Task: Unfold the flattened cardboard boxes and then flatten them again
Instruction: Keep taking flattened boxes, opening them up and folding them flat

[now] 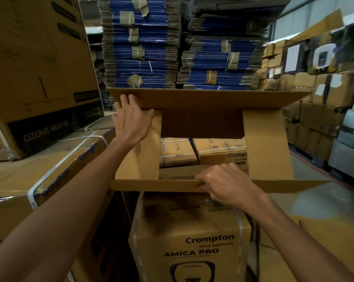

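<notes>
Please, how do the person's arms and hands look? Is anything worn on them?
Both arms are bare to the frame edge; no sleeves show. The left hand and the right hand wear no gloves, and no watch, ring or bracelet is visible.

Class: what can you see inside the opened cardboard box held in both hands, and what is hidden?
The cardboard box shows no contents. Through its open middle appear two cartons beyond, one printed Crompton. Its side flaps hide the rest of them.
</notes>
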Motion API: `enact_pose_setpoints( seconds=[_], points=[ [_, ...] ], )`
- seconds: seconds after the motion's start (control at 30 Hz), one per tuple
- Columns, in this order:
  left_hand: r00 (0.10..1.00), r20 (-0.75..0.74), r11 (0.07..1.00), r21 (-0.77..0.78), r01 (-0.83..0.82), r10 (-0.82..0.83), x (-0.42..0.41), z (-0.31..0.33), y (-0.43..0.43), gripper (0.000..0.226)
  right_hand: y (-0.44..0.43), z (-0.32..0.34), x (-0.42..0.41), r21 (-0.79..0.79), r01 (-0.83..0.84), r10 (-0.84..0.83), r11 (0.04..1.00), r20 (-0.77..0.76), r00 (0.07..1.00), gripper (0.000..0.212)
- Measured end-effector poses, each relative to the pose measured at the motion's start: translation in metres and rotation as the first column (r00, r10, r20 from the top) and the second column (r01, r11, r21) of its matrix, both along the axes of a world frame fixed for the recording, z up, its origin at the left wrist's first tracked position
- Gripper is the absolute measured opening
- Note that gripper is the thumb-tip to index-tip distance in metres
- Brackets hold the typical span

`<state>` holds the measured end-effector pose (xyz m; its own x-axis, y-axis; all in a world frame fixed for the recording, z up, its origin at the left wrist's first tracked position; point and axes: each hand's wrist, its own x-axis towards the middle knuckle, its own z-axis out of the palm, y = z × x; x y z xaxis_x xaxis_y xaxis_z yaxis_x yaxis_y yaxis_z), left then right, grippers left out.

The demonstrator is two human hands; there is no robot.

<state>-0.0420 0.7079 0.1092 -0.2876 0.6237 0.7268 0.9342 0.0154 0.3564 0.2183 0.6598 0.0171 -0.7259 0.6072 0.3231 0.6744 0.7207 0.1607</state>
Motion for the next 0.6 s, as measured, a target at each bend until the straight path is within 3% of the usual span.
enact_pose_setpoints(
  seconds=[0.13,0.3,0.47,0.6],
  points=[
    [0.992,0.116,0.977,-0.200,0.072,-0.050,0.002,-0.022,0.026,0.107,0.002,-0.003,0.011,0.101,-0.055,0.063,0.993,-0.081,0.995,0.023],
    [0.999,0.042,0.914,-0.405,-0.010,0.030,0.009,-0.044,0.038,0.141,0.003,-0.004,0.009,0.136,-0.075,0.089,0.988,-0.103,0.991,0.022],
    [0.993,0.027,0.846,-0.527,-0.082,0.113,-0.002,-0.053,0.042,0.142,0.001,-0.003,0.002,0.083,-0.065,0.070,0.994,-0.063,0.996,0.032],
    [0.993,0.112,0.892,-0.446,0.071,-0.024,-0.012,-0.042,0.040,0.140,0.005,0.000,0.000,0.070,-0.047,0.053,0.996,-0.078,0.996,0.033]
  ],
)
